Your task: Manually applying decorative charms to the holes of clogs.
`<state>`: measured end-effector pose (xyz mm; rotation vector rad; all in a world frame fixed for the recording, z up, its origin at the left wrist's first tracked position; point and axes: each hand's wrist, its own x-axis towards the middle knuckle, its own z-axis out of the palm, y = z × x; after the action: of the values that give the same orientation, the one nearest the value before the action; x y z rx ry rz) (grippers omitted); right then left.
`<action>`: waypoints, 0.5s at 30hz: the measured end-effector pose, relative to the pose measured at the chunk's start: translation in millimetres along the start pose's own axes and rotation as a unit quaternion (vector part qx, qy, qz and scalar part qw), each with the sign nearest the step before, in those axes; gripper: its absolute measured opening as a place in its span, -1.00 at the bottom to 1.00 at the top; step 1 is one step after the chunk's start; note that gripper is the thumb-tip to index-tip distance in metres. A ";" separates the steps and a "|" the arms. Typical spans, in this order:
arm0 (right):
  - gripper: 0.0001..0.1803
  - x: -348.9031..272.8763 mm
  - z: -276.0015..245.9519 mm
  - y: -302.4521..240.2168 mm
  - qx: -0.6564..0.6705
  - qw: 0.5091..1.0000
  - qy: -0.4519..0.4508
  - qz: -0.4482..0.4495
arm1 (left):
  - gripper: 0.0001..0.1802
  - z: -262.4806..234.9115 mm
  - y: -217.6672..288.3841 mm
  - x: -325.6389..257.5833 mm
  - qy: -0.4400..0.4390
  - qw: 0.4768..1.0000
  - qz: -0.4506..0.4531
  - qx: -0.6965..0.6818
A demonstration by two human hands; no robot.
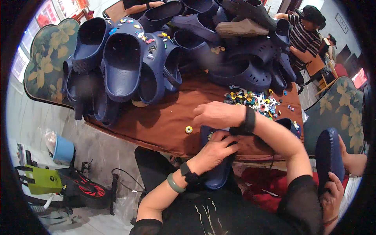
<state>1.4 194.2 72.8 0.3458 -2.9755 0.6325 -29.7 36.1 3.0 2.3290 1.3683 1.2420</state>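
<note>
A dark blue clog (217, 178) lies across my lap and the near table edge, its far end partly hidden by my hands. My left hand (213, 153) is closed on it, fingers bent over its upper. Just beyond, my right hand (219, 114) hovers over the brown cloth with its fingers pointing left and apart; nothing shows in them. A round yellow-and-white shoe charm (188, 129) sits on the cloth, left of the clog. To the right of my right hand spreads a heap of small colourful shoe charms (258, 102).
Dark blue clogs (123, 66) pile up at the far left, some with charms; more clogs (244, 74) are stacked at the far right. A co-worker's hands (333, 192) hold another clog (329, 156) at my right. Padded floral chair backs (51, 58) flank the brown-covered table (152, 121).
</note>
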 end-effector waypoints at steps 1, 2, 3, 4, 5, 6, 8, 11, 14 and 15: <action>-0.81 11.6 8.2 9.0 0.015 0.996 -0.077 -0.047 | -0.60 -0.4 1.4 -0.2 0.001 1.000 -0.008 0.001; -0.78 22.8 15.3 13.9 0.029 0.983 -0.153 -0.096 | -0.60 -1.3 2.5 -0.2 0.002 1.000 -0.016 0.003; -0.78 30.3 22.4 16.7 0.027 0.983 -0.154 -0.094 | -0.60 -1.7 3.9 -0.2 0.003 1.000 -0.014 0.002; -0.77 41.6 29.1 18.0 0.021 0.971 -0.198 -0.129 | -0.64 -3.4 4.2 -1.8 0.010 1.000 -0.015 0.020; -0.76 48.0 34.4 22.0 0.013 0.958 -0.241 -0.157 | -0.67 -3.5 4.8 -0.2 0.015 0.999 -0.010 0.035; -0.76 55.5 43.3 27.4 0.009 0.957 -0.244 -0.156 | -0.67 -2.7 4.9 0.2 0.019 0.999 -0.007 0.036; -0.54 67.4 71.3 47.5 -0.019 0.933 -0.324 -0.157 | -0.67 -0.1 3.7 0.9 0.019 0.999 -0.004 0.028; -0.31 63.2 81.2 65.7 -0.052 0.918 -0.374 -0.122 | -0.67 1.8 5.6 2.3 0.014 0.999 0.004 0.034; -0.76 50.2 16.1 29.8 -0.049 0.967 -0.251 0.011 | -0.57 -2.2 0.2 -9.5 -0.005 0.999 -0.023 0.030; -0.77 30.6 -1.2 30.2 -0.012 0.982 -0.189 0.013 | -0.57 -2.8 2.4 -7.0 -0.002 0.999 -0.019 0.029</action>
<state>-35.5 215.3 65.8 0.4761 -3.3495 0.5914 -31.9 28.6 2.0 2.3294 1.4591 1.2007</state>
